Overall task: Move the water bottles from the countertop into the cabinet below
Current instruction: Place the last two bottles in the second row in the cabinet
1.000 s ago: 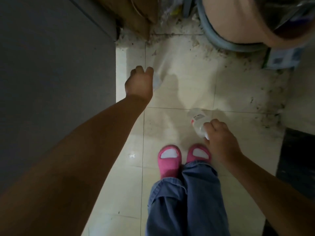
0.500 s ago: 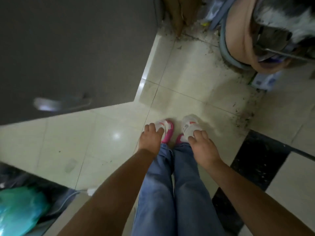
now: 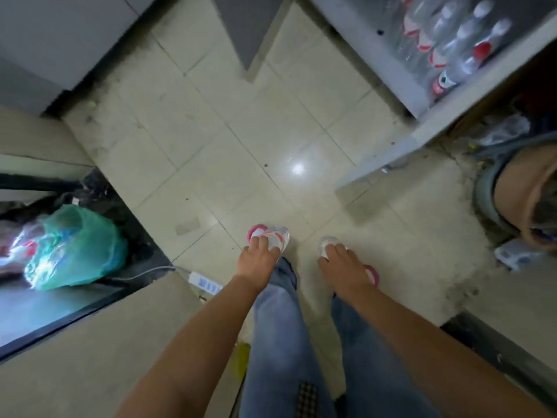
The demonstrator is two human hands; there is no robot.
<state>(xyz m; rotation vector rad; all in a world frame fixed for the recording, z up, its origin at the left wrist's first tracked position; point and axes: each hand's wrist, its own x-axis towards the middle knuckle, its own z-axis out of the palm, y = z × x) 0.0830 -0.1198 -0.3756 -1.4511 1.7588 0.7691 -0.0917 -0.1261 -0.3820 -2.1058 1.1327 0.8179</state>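
view: swung round since half a second ago, so the open cabinet (image 3: 422,95) with its stored bottles (image 3: 458,46) is now brought into sight at upper right.
left hand (image 3: 256,260): fingers curled round a clear water bottle (image 3: 275,238), carried low over the floor.
right hand (image 3: 340,267): fingers wrapped over a second bottle (image 3: 327,245), mostly hidden.
meaning: both bottles are judged ready to be shelved; the cabinet is near but not yet reached.
count: two bottles carried; roughly ten stored, blurred, exact number not told.
elsewhere: one green bag (image 3: 75,248), one power strip (image 3: 205,283).
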